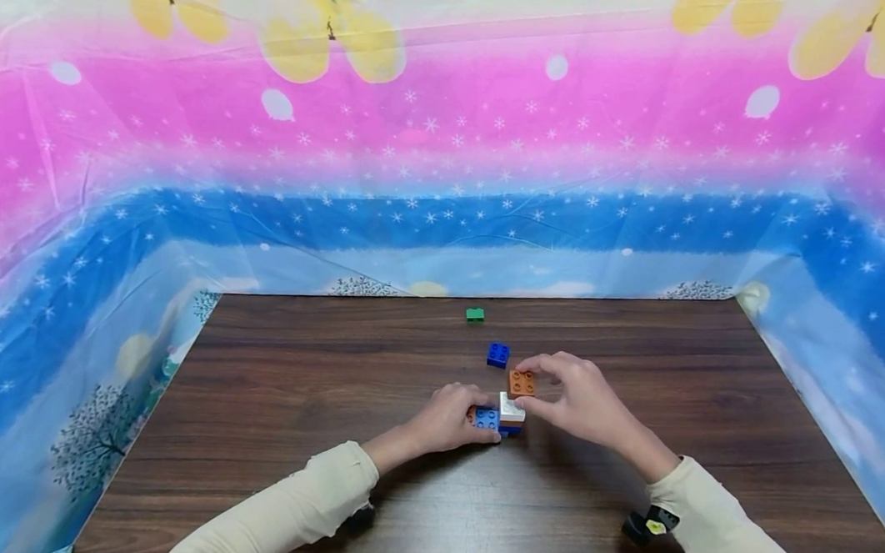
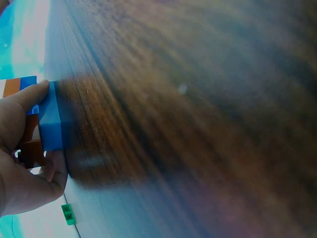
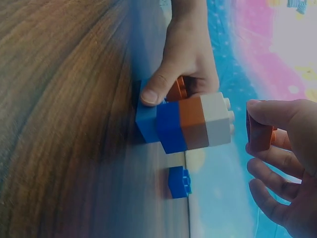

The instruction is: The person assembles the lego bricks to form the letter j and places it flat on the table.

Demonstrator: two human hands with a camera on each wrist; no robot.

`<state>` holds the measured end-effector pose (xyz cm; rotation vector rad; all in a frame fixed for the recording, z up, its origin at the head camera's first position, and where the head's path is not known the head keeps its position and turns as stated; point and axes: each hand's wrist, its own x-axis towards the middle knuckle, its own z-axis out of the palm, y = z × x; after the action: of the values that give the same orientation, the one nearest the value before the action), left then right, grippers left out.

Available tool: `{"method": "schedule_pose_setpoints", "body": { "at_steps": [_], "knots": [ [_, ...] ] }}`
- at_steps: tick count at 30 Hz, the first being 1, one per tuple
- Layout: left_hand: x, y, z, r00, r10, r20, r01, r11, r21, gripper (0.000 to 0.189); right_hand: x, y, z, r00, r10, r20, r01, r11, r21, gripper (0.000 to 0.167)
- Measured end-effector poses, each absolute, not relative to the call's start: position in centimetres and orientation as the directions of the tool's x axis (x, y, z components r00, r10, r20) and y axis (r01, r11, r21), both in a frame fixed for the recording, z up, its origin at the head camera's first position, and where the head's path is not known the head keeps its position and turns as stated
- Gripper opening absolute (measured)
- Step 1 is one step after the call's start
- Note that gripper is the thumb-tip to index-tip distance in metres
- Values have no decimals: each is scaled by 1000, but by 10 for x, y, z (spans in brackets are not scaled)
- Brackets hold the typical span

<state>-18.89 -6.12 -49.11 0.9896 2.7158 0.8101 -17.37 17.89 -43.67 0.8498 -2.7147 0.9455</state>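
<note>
1. Framed at left, top and right of the head view by cloth (image 1: 448, 168), pink and blue, printed with white snowflakes.
2. Reaching in from the lower left: cream left sleeve (image 1: 280, 502), over the brown table (image 1: 273, 351).
3. At lower centre, gripping with the left hand (image 1: 446, 419): thumb and fingers clamped on the light blue brick (image 1: 487, 419), thumb at one end and fingers at the other in the left wrist view, at that frame's left edge.
4. Just below the head view's centre, near the table's far edge: green brick (image 1: 474, 314), lying apart from the rest; also at lower left in the left wrist view.
5. At lower centre, partly hidden by the left hand: low orange brick (image 1: 471, 414), against the light blue brick.
6. Slightly right of centre, between green brick and stack: blue brick (image 1: 498, 355), studs up, untouched.
7. Right beside the left hand: stack (image 1: 512, 420), upright on the light blue brick; from the top, white brick (image 3: 216, 120), middle orange brick (image 3: 193, 123), dark blue brick (image 3: 171, 128).
8. Above the stack, with a gap showing in the right wrist view: raised orange brick (image 1: 522, 384), studs up.
9. Right of that, pinching with the right hand (image 1: 582, 401): thumb and fingertips clamped on the raised orange brick, lower fingers loosely bent in the right wrist view.
10. At lower right: black wrist device (image 1: 635, 527) beneath the cream right sleeve (image 1: 737, 526).
</note>
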Motion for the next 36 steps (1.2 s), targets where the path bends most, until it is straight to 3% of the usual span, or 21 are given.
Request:
{"method": "schedule_pose_setpoints", "body": {
  "at_steps": [36],
  "knots": [
    [-189, -62, -491, -772, 633, 64, 556, 622, 552, 45, -168, 170, -448, -829, -487, 274, -553, 645, -527, 36]
  ]
}}
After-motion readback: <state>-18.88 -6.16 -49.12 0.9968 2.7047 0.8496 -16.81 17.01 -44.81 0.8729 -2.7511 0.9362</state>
